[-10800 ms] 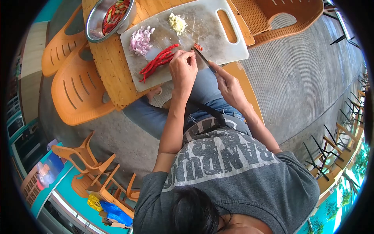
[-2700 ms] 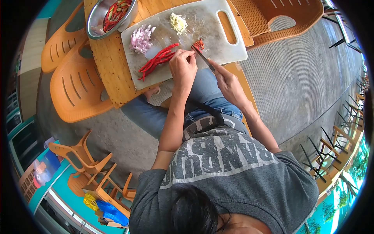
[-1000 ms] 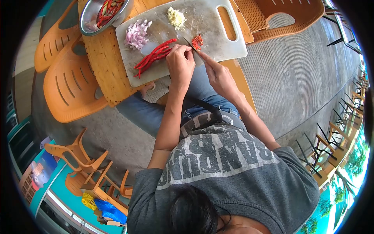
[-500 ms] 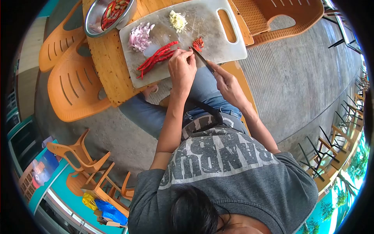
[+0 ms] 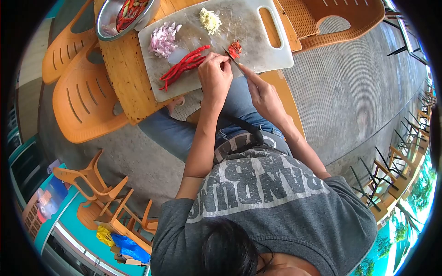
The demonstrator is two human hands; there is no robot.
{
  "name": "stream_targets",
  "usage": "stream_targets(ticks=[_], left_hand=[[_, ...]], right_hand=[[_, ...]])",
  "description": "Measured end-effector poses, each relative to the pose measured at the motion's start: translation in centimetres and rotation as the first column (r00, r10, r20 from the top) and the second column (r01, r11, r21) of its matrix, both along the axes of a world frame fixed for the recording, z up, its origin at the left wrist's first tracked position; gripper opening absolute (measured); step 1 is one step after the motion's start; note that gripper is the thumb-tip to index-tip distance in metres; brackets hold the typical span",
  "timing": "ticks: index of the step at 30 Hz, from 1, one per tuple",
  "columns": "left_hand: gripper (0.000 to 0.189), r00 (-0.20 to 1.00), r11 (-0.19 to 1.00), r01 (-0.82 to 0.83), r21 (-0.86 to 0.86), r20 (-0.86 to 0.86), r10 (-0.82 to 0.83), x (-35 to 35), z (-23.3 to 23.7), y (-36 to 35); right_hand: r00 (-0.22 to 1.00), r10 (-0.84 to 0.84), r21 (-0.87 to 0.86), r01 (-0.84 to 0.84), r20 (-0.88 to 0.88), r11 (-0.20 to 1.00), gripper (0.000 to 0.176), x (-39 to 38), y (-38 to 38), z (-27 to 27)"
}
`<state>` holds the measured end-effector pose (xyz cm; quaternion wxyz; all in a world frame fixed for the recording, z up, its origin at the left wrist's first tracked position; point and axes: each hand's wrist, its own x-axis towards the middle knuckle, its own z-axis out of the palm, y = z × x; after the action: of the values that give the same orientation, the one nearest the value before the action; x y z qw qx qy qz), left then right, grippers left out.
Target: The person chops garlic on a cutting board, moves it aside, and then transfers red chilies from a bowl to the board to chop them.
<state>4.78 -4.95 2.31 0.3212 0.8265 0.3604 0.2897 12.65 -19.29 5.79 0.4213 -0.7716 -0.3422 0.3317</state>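
Note:
On a white cutting board [image 5: 184, 43] my left hand [image 5: 215, 78] is closed on the right ends of several long red chilies [image 5: 182, 67]. My right hand [image 5: 266, 99] grips a knife [image 5: 234, 61], its blade against my left fingertips. Just beyond the blade tip lies a small pile of sliced red chili [image 5: 235, 49]. Chopped purple shallots [image 5: 164, 40] sit at the board's upper left, and a mound of minced pale garlic [image 5: 210, 21] is near its top middle.
A metal bowl [image 5: 103, 23] with chilies stands left of the board on the wooden table [image 5: 129, 87]. Orange chairs [image 5: 83, 99] flank the table at left, and a brown chair [image 5: 331, 27] is at upper right. More chairs are farther off.
My right hand and the knife have shifted slightly up and left, toward my left fingers. The view has moved slightly.

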Motion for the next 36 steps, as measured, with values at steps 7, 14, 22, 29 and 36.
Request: stream_targets(ticks=[7,14,22,29,36], left_hand=[[0.005,0.999,0.998,-0.023,0.063,0.030,0.021,0.1,-0.1,-0.1],[0.002,0.999,1.000,-0.023,-0.001,0.047,0.023,0.4,0.1,0.3],[0.005,0.999,0.999,-0.026,0.019,0.035,0.026,-0.1,0.0,0.3],[0.004,1.000,1.000,0.009,-0.010,-0.005,-0.009,0.1,0.4,0.5],[0.004,1.000,1.000,-0.007,-0.004,0.017,0.007,0.2,-0.1,0.6]], right_hand=[[0.999,0.020,-0.064,-0.018,0.026,0.998,0.043,-0.4,0.8,0.2],[1.000,0.003,0.055,-0.002,-0.017,0.998,0.040,0.0,-2.2,-0.3],[0.997,0.013,0.003,-0.013,-0.077,1.000,0.039,0.5,-1.3,0.6],[0.999,-0.015,0.045,0.013,0.048,0.999,0.041,-0.6,-0.8,-0.5],[0.999,0.010,-0.001,-0.010,0.040,1.000,0.043,-0.3,1.9,-0.2]])
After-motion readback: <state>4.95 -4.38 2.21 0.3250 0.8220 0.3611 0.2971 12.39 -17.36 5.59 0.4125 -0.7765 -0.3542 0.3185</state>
